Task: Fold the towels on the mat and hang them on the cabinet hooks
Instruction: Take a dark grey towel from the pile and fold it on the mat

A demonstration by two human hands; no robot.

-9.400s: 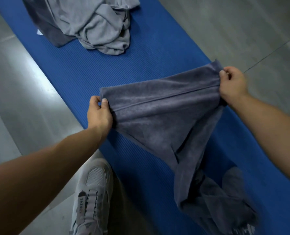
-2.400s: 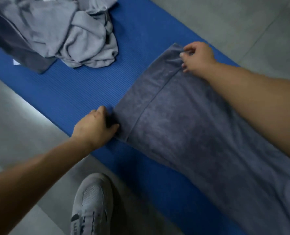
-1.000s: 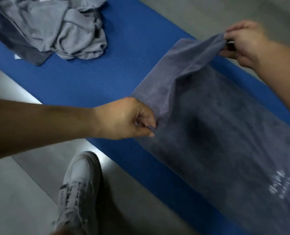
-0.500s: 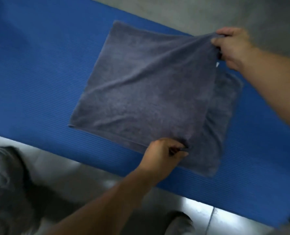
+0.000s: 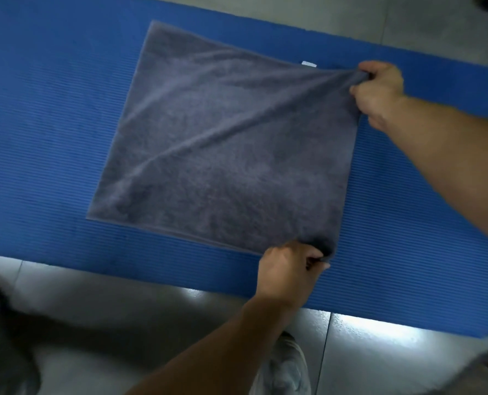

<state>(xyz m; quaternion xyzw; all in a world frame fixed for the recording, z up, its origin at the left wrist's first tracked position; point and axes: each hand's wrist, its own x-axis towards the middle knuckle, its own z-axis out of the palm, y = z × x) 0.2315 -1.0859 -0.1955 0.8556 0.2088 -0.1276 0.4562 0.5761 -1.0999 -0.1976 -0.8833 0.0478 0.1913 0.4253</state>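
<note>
While the grey towel (image 5: 231,143) lies spread across the blue mat (image 5: 51,109), you hold it by the two corners of its right edge. Your left hand (image 5: 288,269) sits at the near right corner, close to the mat's front border, with the fingers curled and the cloth pinched between thumb and fingers. That forearm reaches in from the bottom of the view, slanting up and to the right, with the back of the hand facing up.

Your right hand (image 5: 379,92) is at the far right corner, its fingers closed round a bunched bit of cloth. Its forearm comes in from the right edge of the view and crosses the mat just beside the towel.

Long creases fan out from that far grip and run diagonally towards the near left corner, so the cloth is pulled taut there. The towel's left edge rests flat on the mat, well apart from both hands. A small white label (image 5: 308,63) peeks out at the far edge, near your right hand.

Grey tiled floor (image 5: 123,303) borders the mat on both long sides, and a pale shoe (image 5: 289,363) shows below your left forearm.
</note>
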